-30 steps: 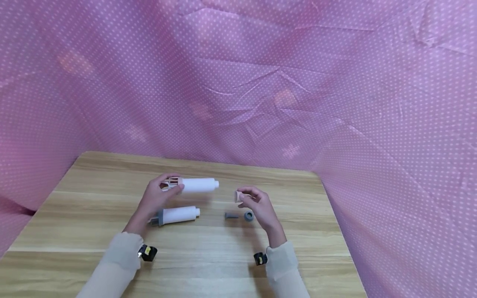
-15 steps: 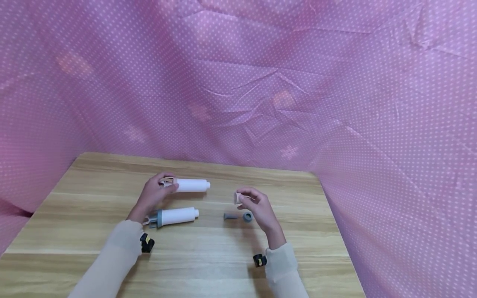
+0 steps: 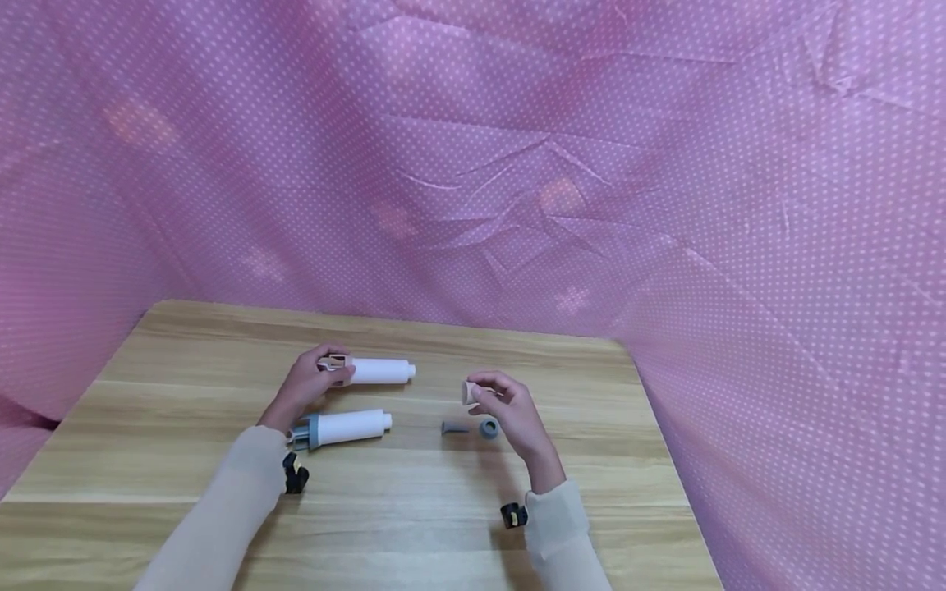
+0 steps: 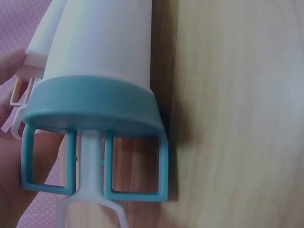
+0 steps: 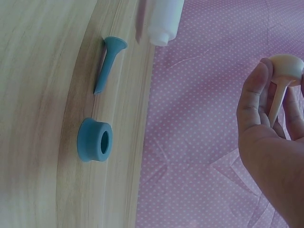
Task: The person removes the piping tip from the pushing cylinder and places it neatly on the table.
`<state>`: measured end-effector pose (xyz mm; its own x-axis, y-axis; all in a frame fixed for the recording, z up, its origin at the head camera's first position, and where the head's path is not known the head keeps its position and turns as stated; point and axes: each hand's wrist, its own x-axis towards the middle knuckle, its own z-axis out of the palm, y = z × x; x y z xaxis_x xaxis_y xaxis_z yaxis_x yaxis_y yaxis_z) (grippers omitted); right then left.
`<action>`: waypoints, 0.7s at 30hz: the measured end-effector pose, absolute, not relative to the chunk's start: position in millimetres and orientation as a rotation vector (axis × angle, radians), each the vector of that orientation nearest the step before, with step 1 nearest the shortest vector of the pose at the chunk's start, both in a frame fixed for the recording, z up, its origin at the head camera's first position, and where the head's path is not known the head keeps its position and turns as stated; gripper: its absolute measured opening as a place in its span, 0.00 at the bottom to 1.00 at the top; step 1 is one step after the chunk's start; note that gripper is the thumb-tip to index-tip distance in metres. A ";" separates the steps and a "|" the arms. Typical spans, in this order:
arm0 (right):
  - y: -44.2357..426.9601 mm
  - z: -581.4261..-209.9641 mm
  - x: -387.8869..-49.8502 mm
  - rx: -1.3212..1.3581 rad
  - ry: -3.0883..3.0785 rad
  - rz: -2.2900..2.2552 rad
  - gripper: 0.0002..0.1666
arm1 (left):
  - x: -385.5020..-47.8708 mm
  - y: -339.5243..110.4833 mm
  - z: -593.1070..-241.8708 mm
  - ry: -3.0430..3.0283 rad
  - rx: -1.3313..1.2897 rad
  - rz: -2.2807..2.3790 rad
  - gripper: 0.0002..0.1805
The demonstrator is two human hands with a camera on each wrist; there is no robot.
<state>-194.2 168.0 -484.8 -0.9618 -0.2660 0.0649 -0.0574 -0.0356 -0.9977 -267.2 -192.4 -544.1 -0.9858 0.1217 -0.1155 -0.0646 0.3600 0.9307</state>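
Note:
My left hand [image 3: 305, 382] grips the pink-collared end of a white tube [image 3: 380, 371], which lies along the table's far part with its narrow tip to the right. Nearer to me is a second white tube [image 3: 351, 427] with a teal collar [image 4: 95, 104] and teal loops. My right hand [image 3: 515, 410] pinches a small pale pink piece [image 5: 286, 70] between thumb and fingers, above the table; a thin stem hangs from it in the right wrist view. Below that hand lie a teal funnel-shaped piece [image 5: 108, 64] and a teal ring [image 5: 96, 140], side by side.
The wooden table [image 3: 414, 509] has a pink dotted cloth [image 3: 473, 164] hanging behind it and at both sides. A black wrist camera [image 3: 295, 474] sits on the left wrist and another [image 3: 513, 515] on the right.
My left hand has moved a little left with the pink-collared tube and lowered it towards the table. The right hand has kept its hold, nearly still.

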 end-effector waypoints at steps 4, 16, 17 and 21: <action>168.2 -484.9 -194.2 -0.354 2.073 -2.129 0.18 | -269.7 -191.4 -548.0 2.449 0.066 1.682 0.28; 168.0 -487.5 -193.7 -0.376 2.073 -2.114 0.18 | -274.7 -189.2 -552.4 2.494 0.105 1.550 0.21; 167.8 -487.6 -193.8 -0.378 2.073 -2.113 0.18 | -274.9 -189.2 -552.8 2.496 0.101 1.545 0.21; 167.9 -488.9 -194.4 -0.383 2.075 -2.104 0.18 | -275.1 -188.5 -553.8 2.508 0.097 1.534 0.21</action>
<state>-194.4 167.9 -488.9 -0.9543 -0.2911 0.0681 -0.0641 -0.0233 -0.9977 -275.1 -188.5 -553.8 -0.9780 0.1593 -0.1348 -0.0474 0.4593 0.8870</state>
